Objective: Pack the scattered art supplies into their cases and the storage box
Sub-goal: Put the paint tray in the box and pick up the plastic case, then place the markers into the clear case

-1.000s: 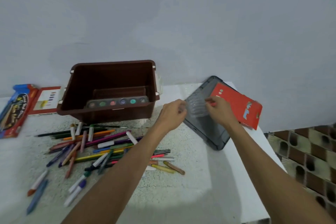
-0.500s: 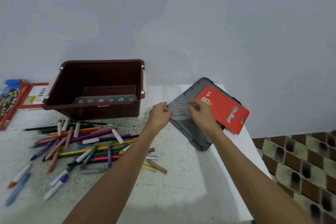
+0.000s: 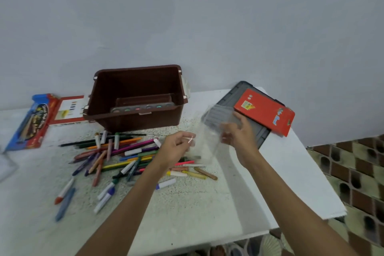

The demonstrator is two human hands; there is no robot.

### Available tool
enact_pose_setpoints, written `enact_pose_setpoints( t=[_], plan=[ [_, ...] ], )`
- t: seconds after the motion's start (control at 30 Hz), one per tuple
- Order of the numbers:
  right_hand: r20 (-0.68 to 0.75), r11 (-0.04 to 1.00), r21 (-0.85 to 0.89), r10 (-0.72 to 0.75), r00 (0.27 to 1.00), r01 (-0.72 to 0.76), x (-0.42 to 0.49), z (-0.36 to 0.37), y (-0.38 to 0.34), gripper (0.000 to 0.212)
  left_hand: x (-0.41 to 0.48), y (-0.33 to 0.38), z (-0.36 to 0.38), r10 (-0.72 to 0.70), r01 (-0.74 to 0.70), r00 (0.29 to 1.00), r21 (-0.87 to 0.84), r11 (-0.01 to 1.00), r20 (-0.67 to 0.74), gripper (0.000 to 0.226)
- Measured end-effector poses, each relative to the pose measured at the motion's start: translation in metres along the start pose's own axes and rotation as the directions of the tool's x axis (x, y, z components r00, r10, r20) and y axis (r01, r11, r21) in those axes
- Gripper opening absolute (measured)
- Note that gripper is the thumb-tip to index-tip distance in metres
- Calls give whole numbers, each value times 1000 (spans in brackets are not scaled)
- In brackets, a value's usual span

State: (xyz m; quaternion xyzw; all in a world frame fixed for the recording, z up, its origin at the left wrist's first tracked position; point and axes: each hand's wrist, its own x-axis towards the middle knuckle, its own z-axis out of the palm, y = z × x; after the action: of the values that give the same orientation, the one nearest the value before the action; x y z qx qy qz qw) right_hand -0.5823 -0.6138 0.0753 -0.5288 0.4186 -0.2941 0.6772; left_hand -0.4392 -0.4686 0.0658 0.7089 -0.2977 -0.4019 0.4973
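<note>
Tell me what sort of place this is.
Probably a room at home: a white table against a plain wall, patterned floor tiles, and loose markers beside a brown storage box.

I record the box at the rear centre of the table, near the wall, with a palette in it. Pens lie scattered before the box. A pack lies far left. Right of the box lies a lid with a carton on it. Between pens and lid, the left hand and right hand hold a case above the table.
</note>
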Motion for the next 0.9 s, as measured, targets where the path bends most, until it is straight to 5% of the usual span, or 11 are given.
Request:
enact_pose_setpoints(
  t=[0.3,0.43,0.6,0.9],
  plan=[
    [137,998,63,11,991,-20,-97,50,24,19,-65,-41,-50,175,-181,983,332,926,47,32],
    [108,989,147,21,994,-37,-132,76,44,14,-95,-41,-64,239,-257,964,653,712,118,91],
    [236,977,202,22,971,-71,-158,91,60,25,-119,-51,-76,330,-267,939,811,521,97,107],
    [380,980,192,-21,925,-57,-166,79,71,45,-144,-54,-81,344,-326,935,578,748,83,110]
  ],
)
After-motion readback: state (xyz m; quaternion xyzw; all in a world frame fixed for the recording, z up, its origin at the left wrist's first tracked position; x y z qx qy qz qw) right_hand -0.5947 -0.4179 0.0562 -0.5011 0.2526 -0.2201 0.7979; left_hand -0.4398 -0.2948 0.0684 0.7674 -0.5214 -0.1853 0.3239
